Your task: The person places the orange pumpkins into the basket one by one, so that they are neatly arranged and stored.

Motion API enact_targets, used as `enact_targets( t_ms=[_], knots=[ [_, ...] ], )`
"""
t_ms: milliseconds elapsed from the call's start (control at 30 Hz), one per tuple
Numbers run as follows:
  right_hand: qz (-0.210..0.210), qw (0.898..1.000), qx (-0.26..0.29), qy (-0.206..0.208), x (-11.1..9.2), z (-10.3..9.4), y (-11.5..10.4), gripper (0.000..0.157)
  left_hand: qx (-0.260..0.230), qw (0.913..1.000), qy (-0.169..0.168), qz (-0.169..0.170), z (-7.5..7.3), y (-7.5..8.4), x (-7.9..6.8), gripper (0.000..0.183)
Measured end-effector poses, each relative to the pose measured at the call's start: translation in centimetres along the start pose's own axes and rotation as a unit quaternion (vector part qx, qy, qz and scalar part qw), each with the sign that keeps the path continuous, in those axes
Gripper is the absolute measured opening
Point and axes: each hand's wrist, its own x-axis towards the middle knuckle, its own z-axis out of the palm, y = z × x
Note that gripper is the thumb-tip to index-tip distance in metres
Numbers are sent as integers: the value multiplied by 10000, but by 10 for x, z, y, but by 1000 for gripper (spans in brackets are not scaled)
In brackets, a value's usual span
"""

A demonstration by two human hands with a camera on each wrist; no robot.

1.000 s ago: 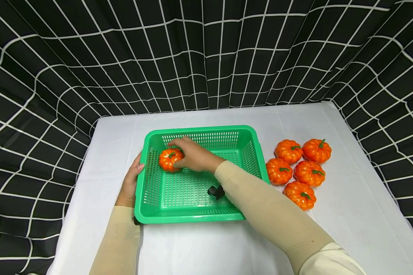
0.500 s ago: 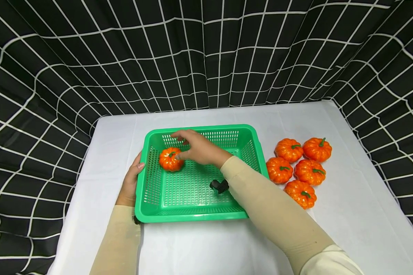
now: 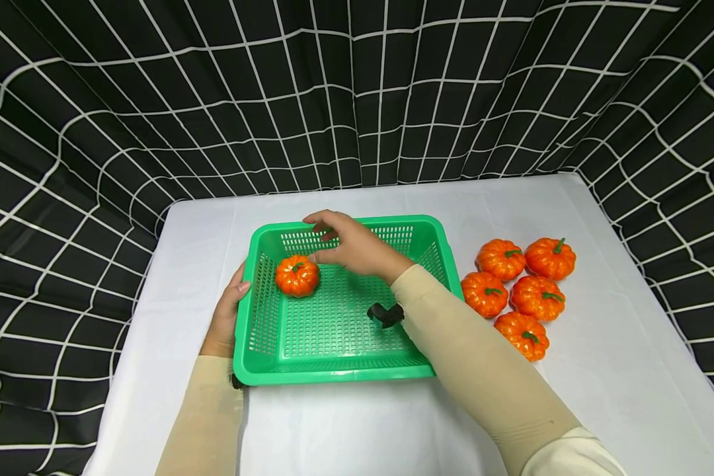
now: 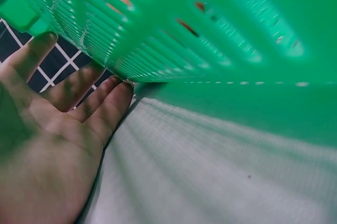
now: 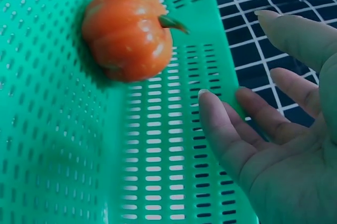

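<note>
A small orange pumpkin (image 3: 297, 276) with a green stem sits in the left part of a green plastic basket (image 3: 345, 377). My left hand (image 3: 227, 314) holds the basket's left side, thumb over the rim. In the left wrist view, the fingers (image 4: 79, 90) lie along the outside of the slotted wall. My right hand (image 3: 354, 244) hovers over the basket's back part, its fingers apart and nothing between them. The right wrist view has the pumpkin (image 5: 129, 32) lying against the basket wall, apart from the spread right hand (image 5: 279, 129).
Several more orange pumpkins (image 3: 537, 299) are grouped on the white tablecloth (image 3: 607, 370) right of the basket. A black strap-like piece (image 3: 385, 315) hangs at the right wrist. Black curtains with a white grid (image 3: 357, 99) surround the table.
My right hand has let go of the pumpkin and moved up and back to the right. The pumpkin stays in the basket, and the left hand has kept its place.
</note>
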Motion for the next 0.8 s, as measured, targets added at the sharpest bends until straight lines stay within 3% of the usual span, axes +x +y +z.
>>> enact_targets(
  t_ms=[567, 800],
  knots=[
    [-78, 9975, 471, 511, -12, -21, -3, 66, 20, 10000, 16, -43, 1, 0, -1, 71],
    [-97, 9936, 926, 648, -17, -27, -5, 59, 39, 10000, 60, -30, 1, 0, -1, 74]
  ],
)
